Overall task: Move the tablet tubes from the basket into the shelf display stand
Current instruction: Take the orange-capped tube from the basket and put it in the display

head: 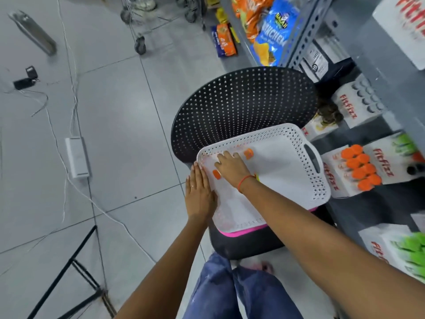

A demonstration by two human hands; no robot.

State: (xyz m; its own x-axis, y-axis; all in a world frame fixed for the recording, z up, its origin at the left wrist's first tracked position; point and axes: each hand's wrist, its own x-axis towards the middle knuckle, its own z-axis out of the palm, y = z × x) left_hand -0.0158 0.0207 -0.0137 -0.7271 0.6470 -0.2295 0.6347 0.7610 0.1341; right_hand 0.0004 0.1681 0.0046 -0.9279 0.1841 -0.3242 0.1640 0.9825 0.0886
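A white perforated basket [305,171] rests on the seat of a black chair. Inside it my right hand [231,166] lies over orange-capped tablet tubes; one orange cap [216,174] shows by the thumb and another tube end [248,153] beyond the fingertips. Whether the fingers grip a tube is unclear. My left hand [199,194] presses flat against the basket's left outer wall, fingers straight. To the right, a white Fitfizz display stand [334,178] on the shelf holds several orange-capped tubes [360,169].
The black perforated chair back [241,104] rises behind the basket. Grey shelving on the right carries other Fitfizz stands: one with dark holes [358,104], one with green tubes [409,252]. Snack bags, a trolley, cables and a power strip [77,157] are on the tiled floor.
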